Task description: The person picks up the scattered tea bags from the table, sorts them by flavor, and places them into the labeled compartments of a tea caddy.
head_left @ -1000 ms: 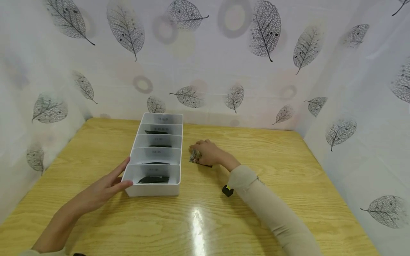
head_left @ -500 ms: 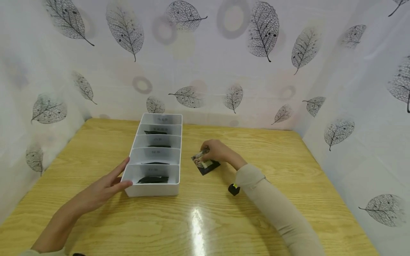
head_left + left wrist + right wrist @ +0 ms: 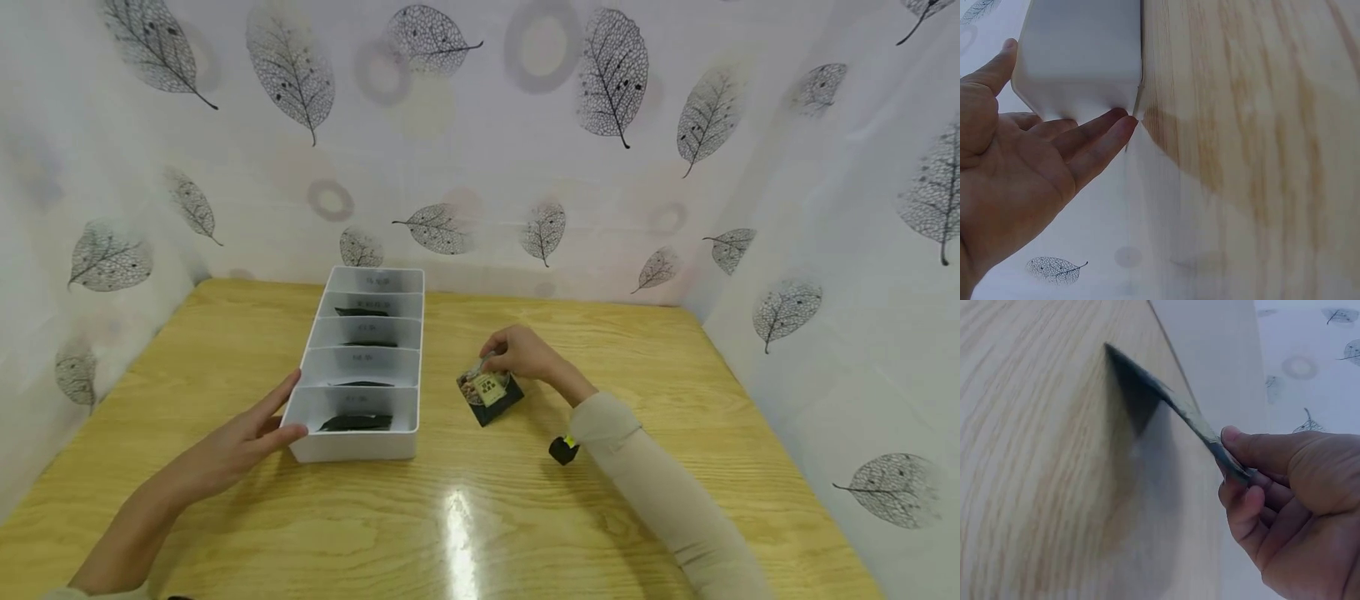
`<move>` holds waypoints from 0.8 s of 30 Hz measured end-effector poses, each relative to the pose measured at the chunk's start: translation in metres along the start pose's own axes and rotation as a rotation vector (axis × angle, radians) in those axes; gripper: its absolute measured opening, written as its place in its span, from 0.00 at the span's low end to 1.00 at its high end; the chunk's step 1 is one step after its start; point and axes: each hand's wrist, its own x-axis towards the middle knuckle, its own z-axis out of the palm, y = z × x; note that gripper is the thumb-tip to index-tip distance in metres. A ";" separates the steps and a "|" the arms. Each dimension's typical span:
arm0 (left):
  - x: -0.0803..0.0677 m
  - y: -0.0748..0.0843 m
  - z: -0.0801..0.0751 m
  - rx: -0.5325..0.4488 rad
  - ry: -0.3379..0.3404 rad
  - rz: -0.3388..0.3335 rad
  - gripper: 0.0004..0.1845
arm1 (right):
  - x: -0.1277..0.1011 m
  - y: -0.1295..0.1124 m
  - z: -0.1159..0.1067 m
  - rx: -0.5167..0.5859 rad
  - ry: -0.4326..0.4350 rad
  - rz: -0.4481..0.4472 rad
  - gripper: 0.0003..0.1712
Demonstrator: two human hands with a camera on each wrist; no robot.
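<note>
A long white divided box (image 3: 354, 447) stands left of centre in the head view. My left hand (image 3: 225, 454) touches its left side near the front corner, fingers straight and thumb at the front rim. In the left wrist view those fingers (image 3: 1100, 147) lie along the plastic wall. To the right of the box, my right hand (image 3: 528, 354) pinches a small dark packet (image 3: 491, 394) with a printed food picture and a pale label. The right wrist view has this packet (image 3: 1172, 403) edge-on, tilted over the table, held by one edge between thumb and fingers.
Dark flat packets (image 3: 358, 422) lie in several compartments of the box, whose dividers carry handwritten labels. A small black-and-yellow piece (image 3: 564, 449) shows beneath the right sleeve. Leaf-patterned white curtain (image 3: 480, 150) encloses the wooden table (image 3: 615, 333) at the back and sides.
My right hand has drawn the packet rightward and toward me, and more of its printed face shows. The left hand stays at the box.
</note>
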 end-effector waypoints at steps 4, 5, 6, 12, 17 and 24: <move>-0.001 -0.001 0.000 -0.003 0.004 0.007 0.43 | -0.006 -0.014 -0.007 0.043 -0.024 0.000 0.10; -0.002 -0.001 0.000 -0.001 0.004 0.006 0.43 | -0.007 -0.018 -0.009 0.054 -0.033 0.001 0.11; -0.002 -0.001 0.000 -0.001 0.004 0.007 0.43 | -0.008 -0.021 -0.011 0.069 -0.044 0.003 0.11; -0.001 0.000 -0.001 0.029 0.003 -0.002 0.43 | -0.013 -0.041 -0.024 0.108 -0.065 0.009 0.15; 0.000 0.000 -0.001 0.062 0.005 0.007 0.43 | -0.014 -0.052 -0.034 0.179 -0.040 -0.001 0.17; -0.001 -0.002 -0.003 0.059 0.003 -0.016 0.43 | -0.002 -0.063 -0.039 0.235 0.011 -0.048 0.19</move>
